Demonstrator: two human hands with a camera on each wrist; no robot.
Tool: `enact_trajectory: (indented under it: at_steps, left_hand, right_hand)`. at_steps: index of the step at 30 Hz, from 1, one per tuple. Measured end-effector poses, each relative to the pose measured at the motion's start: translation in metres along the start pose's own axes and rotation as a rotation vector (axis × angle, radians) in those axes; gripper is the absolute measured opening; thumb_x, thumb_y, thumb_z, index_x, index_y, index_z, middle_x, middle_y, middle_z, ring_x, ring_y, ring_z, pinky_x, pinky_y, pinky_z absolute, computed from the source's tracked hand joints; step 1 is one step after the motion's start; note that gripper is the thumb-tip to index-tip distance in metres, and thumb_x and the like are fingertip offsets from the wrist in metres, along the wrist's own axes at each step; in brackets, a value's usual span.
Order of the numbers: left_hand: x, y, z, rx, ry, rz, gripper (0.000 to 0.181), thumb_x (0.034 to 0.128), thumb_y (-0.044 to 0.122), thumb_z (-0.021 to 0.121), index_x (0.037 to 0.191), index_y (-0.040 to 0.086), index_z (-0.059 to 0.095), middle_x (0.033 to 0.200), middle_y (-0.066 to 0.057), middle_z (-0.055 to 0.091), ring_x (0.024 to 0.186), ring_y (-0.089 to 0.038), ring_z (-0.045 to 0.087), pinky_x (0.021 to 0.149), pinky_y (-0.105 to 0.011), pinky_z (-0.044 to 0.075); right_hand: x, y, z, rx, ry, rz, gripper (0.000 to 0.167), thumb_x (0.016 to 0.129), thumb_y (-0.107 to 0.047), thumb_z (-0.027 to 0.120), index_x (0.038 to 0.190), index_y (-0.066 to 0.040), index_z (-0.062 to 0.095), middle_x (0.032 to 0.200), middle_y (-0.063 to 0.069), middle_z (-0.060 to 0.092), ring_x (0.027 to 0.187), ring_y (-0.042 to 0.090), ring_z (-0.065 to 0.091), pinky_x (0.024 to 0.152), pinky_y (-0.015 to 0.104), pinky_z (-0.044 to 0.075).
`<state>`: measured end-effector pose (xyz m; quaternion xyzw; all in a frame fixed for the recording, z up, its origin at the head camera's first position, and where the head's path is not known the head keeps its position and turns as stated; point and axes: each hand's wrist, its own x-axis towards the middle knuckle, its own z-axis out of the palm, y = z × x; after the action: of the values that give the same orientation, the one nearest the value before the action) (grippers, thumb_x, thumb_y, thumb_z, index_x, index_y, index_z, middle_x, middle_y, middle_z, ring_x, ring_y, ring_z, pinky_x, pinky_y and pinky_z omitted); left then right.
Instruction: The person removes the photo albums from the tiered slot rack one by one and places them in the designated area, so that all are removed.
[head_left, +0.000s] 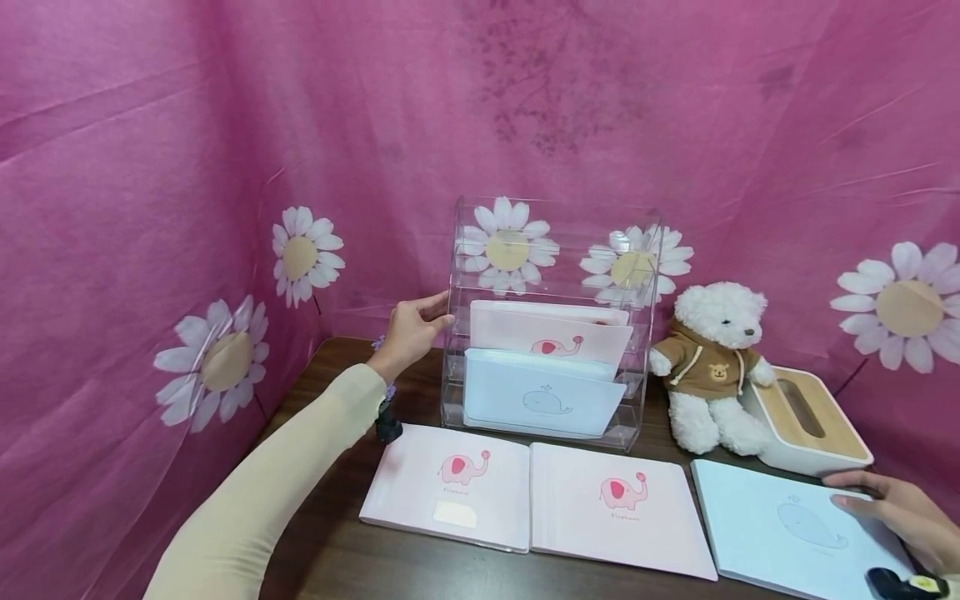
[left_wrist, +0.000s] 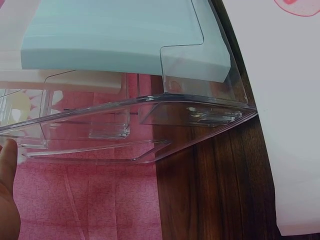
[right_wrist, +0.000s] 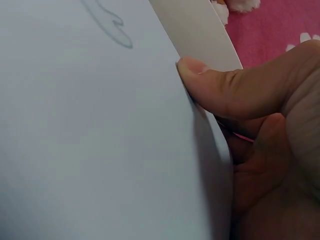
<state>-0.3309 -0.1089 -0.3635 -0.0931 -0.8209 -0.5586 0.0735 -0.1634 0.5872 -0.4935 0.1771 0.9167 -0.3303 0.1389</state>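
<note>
A clear plastic tiered rack (head_left: 555, 292) stands upright on the table. My left hand (head_left: 411, 333) holds its left side panel; in the left wrist view one finger (left_wrist: 7, 167) touches the clear edge. Pale blue whale booklets (head_left: 540, 396) stand in the rack's lower front tier, with pink elephant booklets (head_left: 510, 325) behind them. At the right, my right hand (head_left: 896, 517) grips the right edge of a flat blue whale booklet (head_left: 757, 508), thumb (right_wrist: 215, 87) on top and other fingers curled at its side. Two piles of pink elephant booklets (head_left: 487, 508) (head_left: 581, 533) lie before the rack.
A white teddy bear (head_left: 716, 375) in a brown hoodie sits right of the rack. Beside it stands a white tissue box (head_left: 817, 417) with a wooden lid. A pink flowered cloth (head_left: 375, 125) hangs behind the dark wooden table (head_left: 330, 533).
</note>
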Motion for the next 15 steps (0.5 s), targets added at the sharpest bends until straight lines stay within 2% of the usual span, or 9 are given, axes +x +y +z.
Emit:
enact_trajectory:
  at_steps: [4, 6, 9, 12, 14, 15]
  left_hand:
    - [-0.001, -0.002, 0.0, 0.002, 0.0, -0.002, 0.051, 0.0941, 0.015, 0.073, 0.143, 0.021, 0.059, 0.139, -0.006, 0.066, 0.126, -0.015, 0.065, 0.092, -0.028, 0.06]
    - [-0.001, -0.003, 0.0, -0.001, 0.001, -0.001, 0.051, 0.094, 0.015, 0.073, 0.143, 0.021, 0.06, 0.138, -0.006, 0.066, 0.126, -0.015, 0.064, 0.096, -0.029, 0.059]
    - [0.0, -0.004, 0.001, -0.003, 0.003, 0.005, 0.051, 0.0941, 0.015, 0.073, 0.142, 0.021, 0.06, 0.138, -0.007, 0.066, 0.126, -0.015, 0.065, 0.084, -0.022, 0.059]
    - [0.0, -0.004, 0.001, -0.008, 0.003, 0.006, 0.051, 0.0939, 0.015, 0.073, 0.142, 0.021, 0.06, 0.138, -0.007, 0.066, 0.126, -0.015, 0.064, 0.074, -0.016, 0.055]
    - [0.0, -0.004, 0.002, -0.015, 0.0, 0.002, 0.051, 0.0941, 0.015, 0.073, 0.142, 0.021, 0.06, 0.139, -0.007, 0.066, 0.126, -0.015, 0.064, 0.069, -0.014, 0.052]
    - [0.0, -0.004, 0.002, -0.02, 0.0, -0.002, 0.051, 0.0941, 0.015, 0.073, 0.142, 0.022, 0.06, 0.139, -0.006, 0.066, 0.126, -0.016, 0.064, 0.069, -0.014, 0.052]
  right_hand:
    - [-0.001, 0.0, 0.001, -0.029, 0.039, -0.007, 0.07, 0.088, -0.039, 0.076, 0.129, 0.014, 0.056, 0.099, 0.007, 0.073, 0.074, -0.005, 0.05, 0.077, 0.03, 0.036]
    - [-0.001, -0.001, 0.001, -0.035, 0.069, -0.009, 0.072, 0.089, -0.04, 0.076, 0.13, 0.015, 0.054, 0.1, 0.009, 0.073, 0.073, -0.005, 0.05, 0.078, 0.031, 0.037]
    - [0.002, 0.006, 0.0, -0.025, 0.131, -0.018, 0.074, 0.089, -0.039, 0.076, 0.132, 0.016, 0.052, 0.099, 0.01, 0.074, 0.071, -0.009, 0.05, 0.071, 0.024, 0.041]
    - [0.008, 0.018, -0.004, 0.005, 0.18, -0.046, 0.071, 0.09, -0.034, 0.077, 0.132, 0.018, 0.051, 0.094, 0.002, 0.076, 0.07, -0.015, 0.05, 0.061, 0.015, 0.042]
    - [0.008, 0.023, -0.007, 0.038, 0.208, -0.07, 0.048, 0.093, -0.028, 0.074, 0.121, 0.01, 0.063, 0.086, -0.011, 0.074, 0.07, -0.018, 0.05, 0.058, 0.012, 0.043]
    - [0.007, 0.024, -0.008, 0.072, 0.224, -0.088, 0.032, 0.094, -0.026, 0.072, 0.114, -0.001, 0.069, 0.083, -0.019, 0.071, 0.07, -0.019, 0.051, 0.058, 0.011, 0.044]
